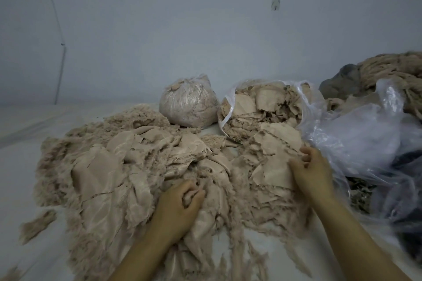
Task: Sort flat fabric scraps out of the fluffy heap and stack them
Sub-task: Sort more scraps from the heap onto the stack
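Left hand (180,203) deep in fluffy heap (96,166), fingers curled round tuft of fluff. Right hand (311,171) rests on flat scraps stack (271,162) right of heap, fingers curled, pinching scrap edge.

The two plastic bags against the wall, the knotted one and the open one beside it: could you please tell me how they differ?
The knotted bag is tied shut at the top and round; the open bag gapes toward the camera, spilling scraps. The knotted bag seems packed with fluffy fibre, whereas the open bag shows flat beige pieces. The knotted bag sits to the left of the open bag. Both are clear plastic with beige contents.
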